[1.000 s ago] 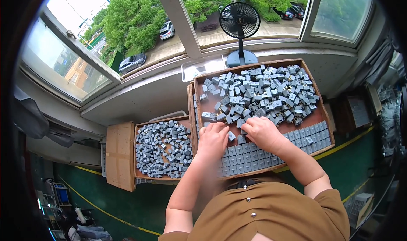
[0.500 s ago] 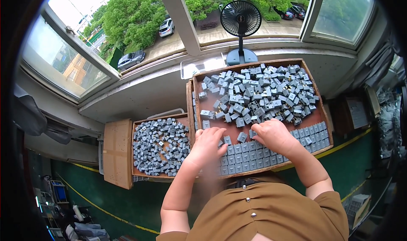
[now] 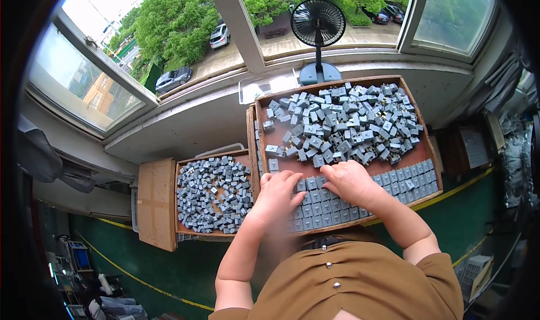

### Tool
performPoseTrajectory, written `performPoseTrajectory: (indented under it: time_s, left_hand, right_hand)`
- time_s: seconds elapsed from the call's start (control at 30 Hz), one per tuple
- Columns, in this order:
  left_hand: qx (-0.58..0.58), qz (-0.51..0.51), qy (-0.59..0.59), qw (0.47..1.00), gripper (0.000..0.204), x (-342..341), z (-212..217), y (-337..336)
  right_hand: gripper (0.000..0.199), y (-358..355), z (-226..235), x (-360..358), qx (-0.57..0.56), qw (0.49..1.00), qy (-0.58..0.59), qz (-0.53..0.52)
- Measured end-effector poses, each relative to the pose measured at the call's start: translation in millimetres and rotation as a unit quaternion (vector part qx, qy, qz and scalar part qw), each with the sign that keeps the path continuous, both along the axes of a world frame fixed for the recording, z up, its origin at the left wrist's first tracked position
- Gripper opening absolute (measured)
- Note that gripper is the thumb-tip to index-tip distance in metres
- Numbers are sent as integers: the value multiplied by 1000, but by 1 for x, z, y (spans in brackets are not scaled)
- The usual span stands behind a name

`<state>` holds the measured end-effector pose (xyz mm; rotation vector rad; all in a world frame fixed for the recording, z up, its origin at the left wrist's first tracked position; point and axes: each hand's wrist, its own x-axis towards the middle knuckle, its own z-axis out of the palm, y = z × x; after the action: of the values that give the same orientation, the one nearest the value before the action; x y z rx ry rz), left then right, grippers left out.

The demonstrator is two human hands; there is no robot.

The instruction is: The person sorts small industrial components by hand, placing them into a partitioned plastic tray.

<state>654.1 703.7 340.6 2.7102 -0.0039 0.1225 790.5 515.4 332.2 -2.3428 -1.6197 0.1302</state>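
Wooden tray (image 3: 278, 136) holds boxy grey blocks (image 3: 331, 119) (some rowed); hands (image 3: 277, 196) (image 3: 350, 182): left spread, right unclear.

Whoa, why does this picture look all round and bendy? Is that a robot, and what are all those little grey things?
No robot here! It's a person with bare hands. The camera sits on their head and looks down, so you see about what they see. Its very wide lens bends straight edges.

The brown top near the bottom is the person's clothing. In front is a wooden tray with a loose pile of grey blocks at the back and neat rows of blocks nearest the person. A fan stands behind it.

The left hand and right hand are both down at the rows. Their fingers are at some blocks, but I can't tell whether any is pinched.
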Motion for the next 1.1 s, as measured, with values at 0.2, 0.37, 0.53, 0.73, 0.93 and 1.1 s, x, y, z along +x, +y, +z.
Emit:
performPoseTrajectory:
  time_s: [0.2,0.37,0.53,0.73,0.93,1.1]
  left_hand:
    - [9,7,-16,1000,38,1,-13,3]
    - [17,3,21,1000,37,0,-7,5]
    - [-15,33,-52,998,37,15,-13,-21]
    - [16,86,-87,992,22,28,-29,-39]
    - [-15,78,-89,993,22,30,-19,-40]
    - [-10,67,0,998,25,46,-15,-59]
  right_hand:
    - [24,14,-9,-4,3,998,66,17]
    - [17,17,-13,-9,44,998,31,43]
    - [34,16,2,9,107,993,-39,-25]
    - [36,4,-8,5,46,996,-67,28]
    - [29,-33,25,10,75,995,43,-58]
    - [64,-29,14,11,-18,986,-26,-166]
